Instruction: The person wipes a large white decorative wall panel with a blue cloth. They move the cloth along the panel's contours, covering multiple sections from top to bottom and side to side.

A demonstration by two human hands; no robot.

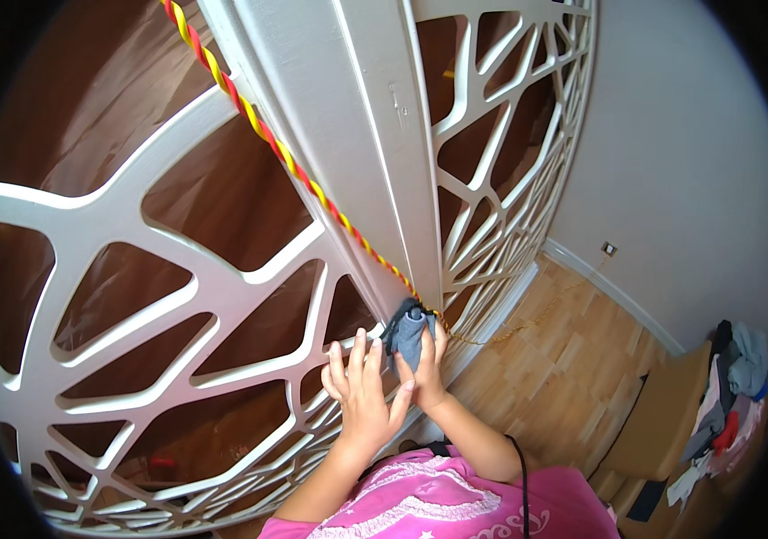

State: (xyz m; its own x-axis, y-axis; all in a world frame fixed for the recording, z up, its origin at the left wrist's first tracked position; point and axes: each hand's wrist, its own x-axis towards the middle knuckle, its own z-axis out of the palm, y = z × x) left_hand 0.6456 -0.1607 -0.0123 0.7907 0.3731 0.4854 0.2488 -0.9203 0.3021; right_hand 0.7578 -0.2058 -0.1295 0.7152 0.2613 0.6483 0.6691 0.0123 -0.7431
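A twisted red-and-yellow cord (307,182) slants down across a white post (350,94). A bundle of grey cloth (411,337) hangs on or against the cord, with a darker piece beside it. My right hand (429,377) has its fingers around the grey cloth's right side. Just left of the cloth is my left hand (365,394), fingers spread and holding nothing that I can see. Its thumb points toward my right hand. How the cloth is fixed to the cord cannot be made out.
White openwork lattice panels (121,222) flank the post, with brown surfaces behind them. More cord (512,331) runs on over the wooden floor (559,357) toward a wall outlet (608,249). At right, a tan seat (660,404) carries a pile of clothes (727,411).
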